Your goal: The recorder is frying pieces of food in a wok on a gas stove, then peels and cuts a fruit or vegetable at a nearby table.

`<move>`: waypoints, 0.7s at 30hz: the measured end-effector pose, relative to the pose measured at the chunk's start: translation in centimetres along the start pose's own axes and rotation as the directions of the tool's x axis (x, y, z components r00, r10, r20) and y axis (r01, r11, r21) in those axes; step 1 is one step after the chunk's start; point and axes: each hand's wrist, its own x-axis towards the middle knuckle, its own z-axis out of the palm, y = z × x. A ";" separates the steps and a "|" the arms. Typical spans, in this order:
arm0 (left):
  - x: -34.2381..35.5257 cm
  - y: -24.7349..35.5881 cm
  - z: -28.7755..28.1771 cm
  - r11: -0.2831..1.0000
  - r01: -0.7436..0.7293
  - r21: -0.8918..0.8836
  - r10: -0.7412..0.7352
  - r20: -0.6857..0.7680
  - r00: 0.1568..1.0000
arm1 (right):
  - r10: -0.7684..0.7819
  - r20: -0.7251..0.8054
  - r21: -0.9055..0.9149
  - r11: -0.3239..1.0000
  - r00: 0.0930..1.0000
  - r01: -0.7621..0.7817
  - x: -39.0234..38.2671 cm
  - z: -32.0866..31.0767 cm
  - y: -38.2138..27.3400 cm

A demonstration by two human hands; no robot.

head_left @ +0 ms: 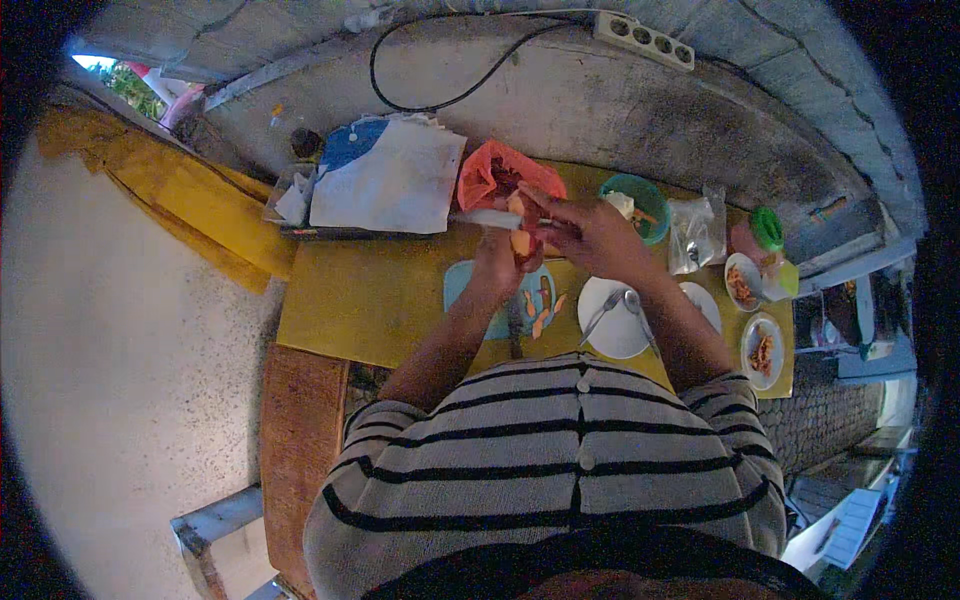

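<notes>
In front of me, both hands are raised together at the near edge of a red plastic bag (484, 178). My left hand (497, 268) is closed round an orange piece of food (521, 242), partly wrapped in something red; its exact kind is unclear. My right hand (604, 238) meets it from the right, fingers bent. A pale blade, apparently a knife (488, 218), points left from those fingers, smeared by motion; its handle is hidden. Below the hands, a light-blue cutting board (460, 290) bears several orange strips (541, 322) and a dark handle-like object (515, 335).
To the right are a white plate (608, 335) with a fork and spoon, a teal bowl (657, 228), a clear bag (697, 238), a green-lidded container (766, 229) and dishes of orange food (763, 356). Papers (390, 185) cover a box at left. A power strip (645, 40) is beyond.
</notes>
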 end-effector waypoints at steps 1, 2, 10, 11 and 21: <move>0.3 -0.7 -0.3 0.954 0.003 -0.300 0.011 0.047 0.999 | 0.019 -0.039 -0.007 1.000 0.999 -0.019 0.0 0.3 -0.4; 0.6 -1.6 -0.8 0.954 0.001 -0.299 0.014 0.047 0.999 | 0.038 -0.079 -0.014 0.999 0.996 -0.039 -0.1 0.3 -0.6; 1.2 -2.7 -2.4 0.988 -0.143 0.051 0.136 0.124 0.983 | 0.026 0.060 0.113 0.993 0.998 -0.033 -0.4 -2.3 -1.1; 1.0 -2.4 -2.2 0.988 -0.143 0.051 0.136 0.127 0.983 | 0.071 0.044 0.108 0.991 0.996 -0.076 -0.5 -2.2 -1.1; 3.8 -6.9 -3.9 0.951 -0.283 0.124 0.244 0.259 0.934 | 0.007 0.055 0.046 0.999 0.998 -0.009 -0.6 -2.4 -0.2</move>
